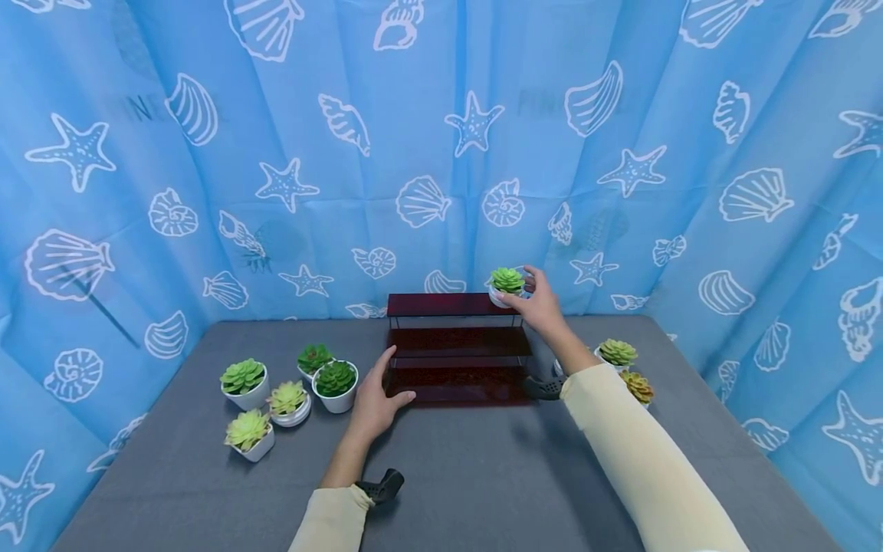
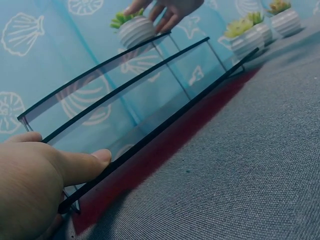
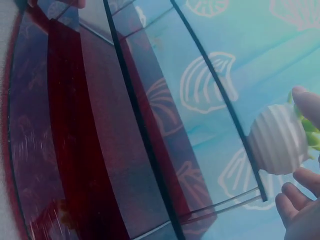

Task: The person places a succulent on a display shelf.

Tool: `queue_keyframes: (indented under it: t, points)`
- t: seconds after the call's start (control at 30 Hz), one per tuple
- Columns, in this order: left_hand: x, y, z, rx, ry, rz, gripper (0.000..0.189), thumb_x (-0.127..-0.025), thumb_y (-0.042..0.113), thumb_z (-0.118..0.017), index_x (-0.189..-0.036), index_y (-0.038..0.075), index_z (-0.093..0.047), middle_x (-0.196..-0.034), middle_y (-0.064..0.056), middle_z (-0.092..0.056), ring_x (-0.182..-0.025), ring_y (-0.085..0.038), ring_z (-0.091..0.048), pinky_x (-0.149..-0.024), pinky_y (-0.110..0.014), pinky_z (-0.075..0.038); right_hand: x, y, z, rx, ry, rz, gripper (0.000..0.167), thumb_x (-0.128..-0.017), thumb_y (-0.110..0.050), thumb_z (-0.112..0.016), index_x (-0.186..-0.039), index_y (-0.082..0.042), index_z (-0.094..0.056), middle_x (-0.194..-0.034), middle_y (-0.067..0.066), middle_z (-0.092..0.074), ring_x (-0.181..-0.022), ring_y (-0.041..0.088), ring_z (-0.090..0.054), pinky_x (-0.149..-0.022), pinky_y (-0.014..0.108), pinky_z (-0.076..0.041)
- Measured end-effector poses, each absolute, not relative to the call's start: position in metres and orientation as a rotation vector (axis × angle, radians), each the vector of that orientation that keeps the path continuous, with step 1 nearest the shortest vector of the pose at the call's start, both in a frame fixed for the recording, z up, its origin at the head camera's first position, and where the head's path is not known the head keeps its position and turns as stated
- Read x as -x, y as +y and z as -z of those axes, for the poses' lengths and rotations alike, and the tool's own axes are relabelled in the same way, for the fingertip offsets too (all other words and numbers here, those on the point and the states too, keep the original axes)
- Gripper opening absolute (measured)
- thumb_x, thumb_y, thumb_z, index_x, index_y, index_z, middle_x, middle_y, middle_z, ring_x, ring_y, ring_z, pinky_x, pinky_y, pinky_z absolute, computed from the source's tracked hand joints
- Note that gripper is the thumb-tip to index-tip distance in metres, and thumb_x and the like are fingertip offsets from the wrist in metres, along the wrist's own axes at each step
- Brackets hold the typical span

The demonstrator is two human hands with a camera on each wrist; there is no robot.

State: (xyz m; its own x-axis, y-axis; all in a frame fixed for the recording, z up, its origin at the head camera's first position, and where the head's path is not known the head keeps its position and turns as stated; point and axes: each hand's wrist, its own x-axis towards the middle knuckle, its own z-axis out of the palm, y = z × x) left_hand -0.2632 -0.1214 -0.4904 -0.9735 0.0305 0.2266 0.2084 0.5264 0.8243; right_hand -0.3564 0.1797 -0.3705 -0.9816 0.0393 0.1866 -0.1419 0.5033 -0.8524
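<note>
A three-tier display stand [image 1: 458,343] with dark red, see-through shelves stands on the table near the curtain. My right hand [image 1: 541,303] grips a green potted succulent [image 1: 507,280] in a ribbed white pot [image 3: 280,140], thumb on one side and fingers on the other. The pot is at the right end of the top shelf; whether its base bears on the shelf I cannot tell. At the stand's left end is my left hand [image 1: 375,399], fingers extended along the side. Its thumb [image 2: 87,165] touches the bottom shelf's front edge.
Left of the stand stand several potted succulents [image 1: 336,386] in white pots. Beyond my right forearm are more, among them a yellow-green one [image 1: 617,352] and an orange-tinged one [image 1: 638,387], partly hidden by the sleeve. A blue shell-print curtain [image 1: 428,138] hangs behind the grey table [image 1: 469,475].
</note>
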Motion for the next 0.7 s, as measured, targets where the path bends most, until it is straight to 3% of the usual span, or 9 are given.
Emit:
queue_keyframes:
  t: [0.37,0.7]
  points:
    - [0.264,-0.123,0.491,0.202,-2.583,1.453,0.086,-0.083,0.016,-0.08,-0.153,0.025,-0.031,-0.148,-0.013,-0.042,-0.134,-0.033,-0.039,-0.104,-0.055,-0.036,0.332,0.201,0.358,-0.257,-2.49,-1.416,0.08,-0.091,-0.023,-0.07,-0.151,-0.001,-0.022,-0.148,0.025,-0.034,-0.136,0.039,-0.033,-0.109,0.052,-0.03]
    - [0.264,-0.122,0.491,0.195,-2.596,1.448,0.086,-0.083,0.016,-0.079,-0.153,0.026,-0.03,-0.149,-0.015,-0.04,-0.135,-0.034,-0.038,-0.104,-0.056,-0.035,0.314,0.227,0.361,-0.263,-2.508,-1.313,0.082,-0.092,-0.034,-0.069,-0.152,-0.004,-0.023,-0.149,0.023,-0.035,-0.136,0.038,-0.033,-0.108,0.053,-0.032]
